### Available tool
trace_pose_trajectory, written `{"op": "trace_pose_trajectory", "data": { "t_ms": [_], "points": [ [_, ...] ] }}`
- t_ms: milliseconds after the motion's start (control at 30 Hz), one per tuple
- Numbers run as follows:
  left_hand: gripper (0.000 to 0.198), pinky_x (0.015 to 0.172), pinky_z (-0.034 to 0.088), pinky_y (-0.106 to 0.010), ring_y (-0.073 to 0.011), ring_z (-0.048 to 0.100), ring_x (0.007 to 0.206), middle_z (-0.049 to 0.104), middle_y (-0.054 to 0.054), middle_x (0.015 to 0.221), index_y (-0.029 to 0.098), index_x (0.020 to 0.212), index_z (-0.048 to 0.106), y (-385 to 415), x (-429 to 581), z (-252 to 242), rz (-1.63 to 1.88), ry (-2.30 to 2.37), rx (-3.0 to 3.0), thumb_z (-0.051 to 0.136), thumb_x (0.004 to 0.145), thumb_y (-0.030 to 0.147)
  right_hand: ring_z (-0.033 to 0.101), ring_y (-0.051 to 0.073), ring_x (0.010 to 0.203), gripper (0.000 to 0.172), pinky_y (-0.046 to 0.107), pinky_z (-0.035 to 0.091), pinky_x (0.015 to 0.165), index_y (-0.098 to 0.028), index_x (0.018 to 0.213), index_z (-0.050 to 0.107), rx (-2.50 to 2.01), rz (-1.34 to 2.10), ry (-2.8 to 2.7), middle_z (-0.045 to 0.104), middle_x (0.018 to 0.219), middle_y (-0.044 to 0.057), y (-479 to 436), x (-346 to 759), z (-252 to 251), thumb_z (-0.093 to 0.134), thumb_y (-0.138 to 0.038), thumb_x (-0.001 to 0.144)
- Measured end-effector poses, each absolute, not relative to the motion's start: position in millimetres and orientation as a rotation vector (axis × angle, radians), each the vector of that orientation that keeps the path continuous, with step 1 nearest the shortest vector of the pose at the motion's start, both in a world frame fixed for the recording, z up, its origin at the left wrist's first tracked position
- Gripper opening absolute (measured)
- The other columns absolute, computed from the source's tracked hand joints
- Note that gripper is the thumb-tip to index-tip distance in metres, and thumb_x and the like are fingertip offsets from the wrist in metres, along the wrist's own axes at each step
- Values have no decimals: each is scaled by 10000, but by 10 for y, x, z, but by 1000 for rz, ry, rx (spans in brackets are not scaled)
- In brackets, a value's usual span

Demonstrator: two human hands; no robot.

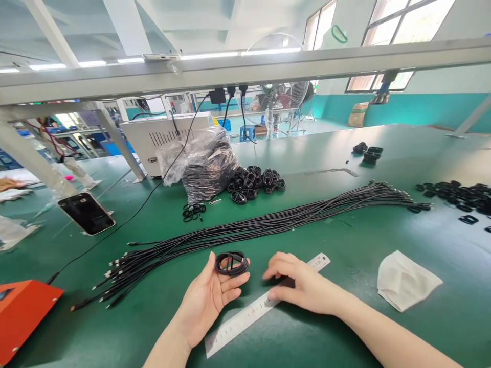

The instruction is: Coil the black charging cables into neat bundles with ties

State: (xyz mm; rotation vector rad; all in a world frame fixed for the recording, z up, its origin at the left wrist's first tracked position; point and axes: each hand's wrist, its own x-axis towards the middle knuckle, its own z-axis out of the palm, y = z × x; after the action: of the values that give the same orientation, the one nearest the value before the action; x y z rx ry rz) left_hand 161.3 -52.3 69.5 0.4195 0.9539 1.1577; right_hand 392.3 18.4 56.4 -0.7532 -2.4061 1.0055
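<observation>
My left hand (205,301) is palm up and holds a small coil of black cable (231,263) on its fingers. My right hand (303,283) hangs just to the right of the coil, its fingertips low over a steel ruler (245,327) lying slantwise on the green bench mat. The hand covers the ruler's middle, and I cannot tell if it touches. Holding nothing, it sits just below a long bundle of black cables (268,230) with metal-tipped ends, which stretches across the mat.
Several black cable coils (253,184) stand beside a bulging plastic bag (205,168), with more at the right. A white cloth (404,281) lies to my right. An orange box (23,317) sits at lower left, and a phone (86,213) lies further up. A metal shelf beam crosses above.
</observation>
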Motion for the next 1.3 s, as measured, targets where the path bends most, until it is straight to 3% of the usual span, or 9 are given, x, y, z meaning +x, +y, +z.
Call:
{"op": "trace_pose_trajectory", "data": {
  "t_ms": [100, 200, 433, 533, 700, 833, 1000, 1167, 1300],
  "points": [
    [482, 842, 570, -315, -253, 677, 1041, 669, -178, 1223, 83, 1197, 623, -536, 1671, 703, 1122, 907, 435, 440, 941, 448, 572, 205, 1023, 353, 363, 465, 905, -248, 1218, 557, -809, 1001, -2194, 608, 1131, 67, 147, 3756, 605, 607, -354, 885],
    [487, 897, 540, -346, -234, 689, 999, 709, -171, 1138, 84, 1169, 636, -538, 1709, 687, 1065, 870, 438, 429, 941, 461, 553, 244, 1100, 503, 406, 435, 956, -245, 1277, 539, -806, 914, -2176, 631, 1171, 79, 133, 3567, 627, 687, -394, 820],
    [355, 891, 529, -354, -188, 711, 818, 745, -128, 987, 113, 1050, 672, -517, 1746, 584, 1141, 966, 405, 560, 891, 411, 622, 234, 1007, 430, 461, 380, 1010, -235, 1247, 580, -644, 599, -2259, 712, 1068, 65, 120, 3403, 485, 686, -303, 836],
    [408, 887, 524, -367, -216, 712, 867, 724, -163, 1056, 108, 1075, 652, -503, 1756, 567, 1133, 936, 384, 525, 897, 453, 632, 229, 988, 453, 425, 436, 955, -242, 1227, 601, -705, 577, -2235, 714, 1073, 58, 156, 3416, 445, 723, -294, 793],
    [450, 890, 522, -418, -296, 670, 1047, 633, -168, 1272, 161, 1198, 596, -429, 1681, 515, 1234, 994, 336, 471, 910, 484, 667, 207, 842, 354, 295, 502, 742, -236, 1073, 696, -1225, 698, -2164, 733, 933, 30, 772, 3345, 650, 675, -454, 795],
    [365, 878, 536, -383, -275, 661, 1070, 629, -160, 1283, 161, 1188, 602, -371, 1606, 483, 1320, 1078, 304, 545, 899, 377, 649, 254, 922, 402, 314, 477, 765, -164, 1124, 661, -1433, 530, -2058, 712, 989, 101, 1581, 3173, 926, 539, -466, 888],
    [312, 819, 565, -343, -246, 686, 1015, 654, -158, 1242, 152, 1144, 627, -322, 1544, 426, 1397, 1082, 271, 585, 881, 315, 571, 350, 1110, 552, 423, 444, 875, 14, 1344, 430, -1502, 357, -2026, 569, 1221, 288, 1888, 2897, 882, 393, -387, 967],
    [238, 758, 583, -316, -212, 716, 916, 694, -146, 1163, 163, 1104, 646, -257, 1486, 325, 1504, 1109, 185, 554, 889, 209, 570, 247, 1137, 346, 354, 429, 959, -178, 1213, 593, -1157, 254, -2349, 614, 1224, 124, 1368, 2775, 445, 546, -344, 913],
    [249, 751, 586, -295, -192, 724, 876, 711, -140, 1111, 156, 1103, 650, -244, 1468, 338, 1517, 1077, 158, 532, 884, 158, 540, 235, 1184, 348, 369, 382, 1034, -231, 1217, 599, -899, 146, -2555, 604, 1286, 77, 1085, 2823, 285, 604, -347, 889]
  ]
}}
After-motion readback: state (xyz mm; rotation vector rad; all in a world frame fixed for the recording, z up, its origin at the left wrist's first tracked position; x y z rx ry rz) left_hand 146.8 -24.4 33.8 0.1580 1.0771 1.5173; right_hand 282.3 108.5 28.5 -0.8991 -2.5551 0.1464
